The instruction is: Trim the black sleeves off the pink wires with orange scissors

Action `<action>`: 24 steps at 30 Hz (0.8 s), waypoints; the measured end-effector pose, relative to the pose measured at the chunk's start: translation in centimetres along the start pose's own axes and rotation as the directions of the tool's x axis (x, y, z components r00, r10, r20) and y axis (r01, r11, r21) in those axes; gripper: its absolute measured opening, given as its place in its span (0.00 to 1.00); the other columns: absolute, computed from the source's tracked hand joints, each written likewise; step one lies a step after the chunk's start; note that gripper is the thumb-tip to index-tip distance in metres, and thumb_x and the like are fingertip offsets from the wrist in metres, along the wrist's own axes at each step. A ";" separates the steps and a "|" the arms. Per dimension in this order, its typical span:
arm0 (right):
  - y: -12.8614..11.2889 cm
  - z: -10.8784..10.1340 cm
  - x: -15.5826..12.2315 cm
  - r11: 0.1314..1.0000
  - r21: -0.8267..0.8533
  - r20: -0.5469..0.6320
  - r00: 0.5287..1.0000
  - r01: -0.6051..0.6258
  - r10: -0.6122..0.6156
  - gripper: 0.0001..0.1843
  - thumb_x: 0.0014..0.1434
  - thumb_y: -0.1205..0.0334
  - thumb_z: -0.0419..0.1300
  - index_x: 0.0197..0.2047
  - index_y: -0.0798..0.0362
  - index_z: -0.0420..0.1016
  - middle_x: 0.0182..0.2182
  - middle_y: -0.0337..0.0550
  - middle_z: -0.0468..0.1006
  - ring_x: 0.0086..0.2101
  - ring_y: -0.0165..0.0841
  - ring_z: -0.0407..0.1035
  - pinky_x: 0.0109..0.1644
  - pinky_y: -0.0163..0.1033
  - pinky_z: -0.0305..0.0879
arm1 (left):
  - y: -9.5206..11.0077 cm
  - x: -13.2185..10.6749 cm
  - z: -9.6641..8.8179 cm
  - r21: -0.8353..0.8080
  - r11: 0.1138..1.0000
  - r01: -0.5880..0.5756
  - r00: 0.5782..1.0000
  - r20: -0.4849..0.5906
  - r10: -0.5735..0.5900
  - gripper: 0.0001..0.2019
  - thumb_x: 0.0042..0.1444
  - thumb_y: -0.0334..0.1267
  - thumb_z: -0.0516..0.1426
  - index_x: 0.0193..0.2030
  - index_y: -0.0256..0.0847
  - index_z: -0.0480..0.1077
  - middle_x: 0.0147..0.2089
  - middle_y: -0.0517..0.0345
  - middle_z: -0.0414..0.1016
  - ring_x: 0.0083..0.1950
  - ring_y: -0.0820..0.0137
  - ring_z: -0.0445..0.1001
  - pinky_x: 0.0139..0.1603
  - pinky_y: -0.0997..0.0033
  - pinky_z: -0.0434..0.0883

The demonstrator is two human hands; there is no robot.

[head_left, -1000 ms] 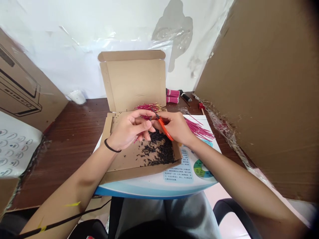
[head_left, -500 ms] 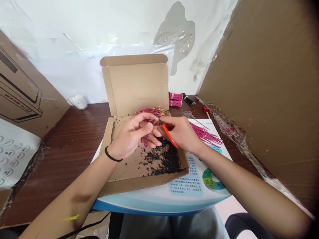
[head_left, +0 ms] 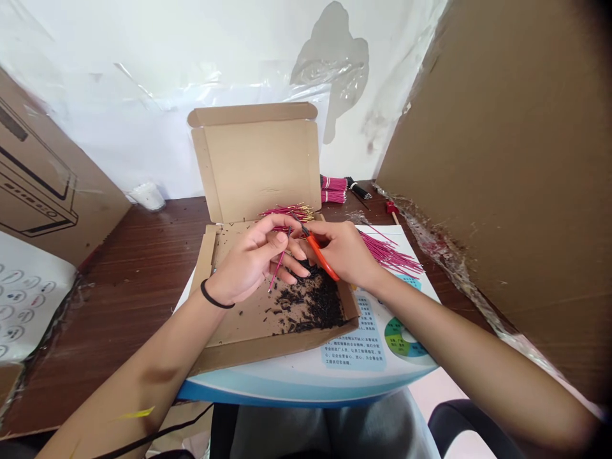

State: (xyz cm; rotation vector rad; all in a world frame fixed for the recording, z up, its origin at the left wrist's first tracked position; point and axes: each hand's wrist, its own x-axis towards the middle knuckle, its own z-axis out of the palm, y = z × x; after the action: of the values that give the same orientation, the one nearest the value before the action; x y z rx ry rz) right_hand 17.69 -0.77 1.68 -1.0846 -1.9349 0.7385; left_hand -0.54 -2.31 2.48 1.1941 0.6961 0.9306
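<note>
Head: one pink wire [head_left: 278, 268] in left fingers [head_left: 270, 222], one orange cutter [head_left: 322, 259] in right fingers [head_left: 323, 230].

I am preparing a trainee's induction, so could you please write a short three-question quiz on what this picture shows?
1. True or false: the right hand holds an orange-handled tool.
2. What does the left hand pinch? A) a pink wire B) a black cable C) a pencil
3. Fill in: the dark scraps lie inside the open cardboard ___.
Key: 1 true; 2 A; 3 box.
</note>
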 end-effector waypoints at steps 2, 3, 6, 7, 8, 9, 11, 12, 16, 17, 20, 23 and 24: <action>0.1 0.0 0.0 1.000 0.012 -0.001 1.000 0.001 -0.001 0.08 0.54 0.64 0.58 0.25 0.55 0.73 0.19 0.32 0.65 0.24 0.25 0.56 0.30 0.33 0.51 | 0.0 0.0 0.1 -0.009 1.000 -0.005 1.000 0.003 0.005 0.13 0.60 0.42 0.60 0.47 0.41 0.64 0.32 0.61 0.76 0.28 0.70 0.81 0.21 0.79 0.74; 0.1 0.1 0.0 1.000 0.019 0.001 1.000 -0.003 0.003 0.08 0.54 0.63 0.58 0.26 0.55 0.74 0.20 0.32 0.67 0.25 0.25 0.57 0.30 0.33 0.52 | 0.0 0.0 0.1 -0.014 1.000 -0.007 1.000 0.006 0.007 0.14 0.60 0.43 0.60 0.48 0.42 0.64 0.32 0.61 0.76 0.28 0.70 0.81 0.21 0.79 0.74; 0.1 0.2 0.0 0.999 0.041 -0.005 0.999 -0.036 0.036 0.08 0.55 0.61 0.59 0.30 0.55 0.76 0.22 0.35 0.72 0.25 0.26 0.60 0.31 0.34 0.55 | -0.1 0.0 0.1 -0.023 1.000 -0.003 1.000 0.026 0.004 0.16 0.60 0.44 0.60 0.50 0.42 0.64 0.32 0.61 0.75 0.30 0.69 0.81 0.22 0.78 0.76; 0.1 0.2 0.1 0.997 0.062 -0.022 0.999 -0.048 0.049 0.08 0.55 0.60 0.60 0.31 0.55 0.77 0.24 0.36 0.73 0.26 0.27 0.62 0.32 0.34 0.57 | -0.2 0.0 0.1 -0.023 1.000 -0.001 1.000 0.031 0.002 0.17 0.60 0.44 0.60 0.52 0.43 0.64 0.32 0.62 0.75 0.30 0.69 0.81 0.22 0.77 0.76; 0.0 0.2 0.1 0.993 0.100 -0.044 0.997 -0.060 0.065 0.08 0.55 0.59 0.61 0.33 0.54 0.78 0.25 0.37 0.75 0.27 0.28 0.64 0.33 0.35 0.59 | -0.3 0.0 0.1 -0.020 1.000 -0.001 0.999 0.033 0.001 0.20 0.60 0.45 0.60 0.56 0.44 0.62 0.32 0.62 0.75 0.31 0.68 0.82 0.22 0.77 0.76; -0.2 0.2 0.1 0.985 0.159 -0.064 0.994 -0.074 0.085 0.09 0.55 0.57 0.62 0.35 0.54 0.78 0.27 0.37 0.76 0.28 0.29 0.66 0.35 0.36 0.61 | -0.3 0.0 0.1 -0.016 1.000 -0.002 1.000 0.031 0.002 0.23 0.60 0.45 0.60 0.60 0.46 0.60 0.32 0.62 0.75 0.31 0.68 0.82 0.23 0.77 0.76; -0.4 0.1 0.2 0.941 0.322 -0.075 0.988 -0.104 0.134 0.12 0.54 0.55 0.64 0.40 0.52 0.77 0.29 0.39 0.78 0.31 0.31 0.69 0.38 0.38 0.65 | -0.4 0.0 0.1 -0.004 1.000 -0.010 1.000 0.014 0.010 0.31 0.61 0.45 0.59 0.68 0.49 0.52 0.31 0.63 0.75 0.31 0.69 0.81 0.23 0.77 0.76; -0.5 0.0 0.2 0.907 0.404 -0.062 0.985 -0.121 0.159 0.14 0.53 0.54 0.65 0.41 0.51 0.76 0.31 0.40 0.78 0.33 0.32 0.71 0.39 0.39 0.66 | -0.5 0.0 0.1 0.002 1.000 -0.014 1.000 0.001 0.014 0.35 0.61 0.44 0.59 0.71 0.50 0.47 0.31 0.64 0.76 0.31 0.70 0.81 0.24 0.77 0.76; -0.4 0.1 0.1 0.797 0.576 0.029 0.979 -0.182 0.203 0.20 0.48 0.55 0.70 0.44 0.49 0.75 0.33 0.40 0.78 0.34 0.32 0.71 0.42 0.42 0.69 | -0.9 0.2 0.3 0.018 1.000 -0.009 0.999 -0.040 0.010 0.42 0.61 0.44 0.60 0.75 0.50 0.39 0.29 0.63 0.76 0.28 0.72 0.79 0.24 0.78 0.74; -0.4 0.2 0.0 0.786 0.588 0.053 0.978 -0.194 0.202 0.21 0.47 0.55 0.70 0.44 0.50 0.75 0.32 0.39 0.77 0.32 0.31 0.71 0.42 0.42 0.69 | -1.1 0.3 0.4 0.020 1.000 0.001 0.999 -0.051 0.000 0.42 0.60 0.44 0.60 0.75 0.49 0.40 0.29 0.62 0.77 0.27 0.73 0.79 0.24 0.79 0.74; -0.3 0.5 0.0 0.762 0.612 0.098 0.977 -0.211 0.191 0.20 0.47 0.57 0.69 0.44 0.51 0.74 0.28 0.36 0.74 0.28 0.28 0.68 0.38 0.40 0.68 | -1.3 0.4 0.5 0.028 0.999 0.033 0.996 -0.081 -0.030 0.41 0.58 0.46 0.62 0.74 0.45 0.46 0.30 0.59 0.79 0.28 0.71 0.79 0.24 0.78 0.74; -0.6 -0.5 0.4 0.766 0.623 0.017 0.982 -0.156 0.185 0.18 0.48 0.58 0.68 0.42 0.51 0.73 0.27 0.34 0.72 0.27 0.28 0.67 0.36 0.39 0.67 | -1.4 0.4 0.5 0.041 0.998 0.049 0.996 -0.079 -0.045 0.37 0.56 0.47 0.63 0.70 0.41 0.56 0.31 0.56 0.80 0.31 0.69 0.80 0.31 0.74 0.77; -0.7 -1.2 0.5 0.785 0.607 -0.043 0.981 -0.123 0.187 0.18 0.48 0.58 0.67 0.42 0.51 0.73 0.28 0.35 0.72 0.28 0.28 0.68 0.36 0.39 0.67 | -1.3 0.4 0.4 0.055 0.998 0.044 0.996 -0.084 -0.040 0.34 0.56 0.47 0.64 0.66 0.40 0.61 0.33 0.54 0.81 0.34 0.69 0.81 0.34 0.72 0.78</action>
State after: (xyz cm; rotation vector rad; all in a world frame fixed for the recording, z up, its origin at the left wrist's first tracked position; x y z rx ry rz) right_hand 18.25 -0.49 3.03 -0.8538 -1.3703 1.2635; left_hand 0.29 -2.25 1.29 1.1914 0.8157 0.9347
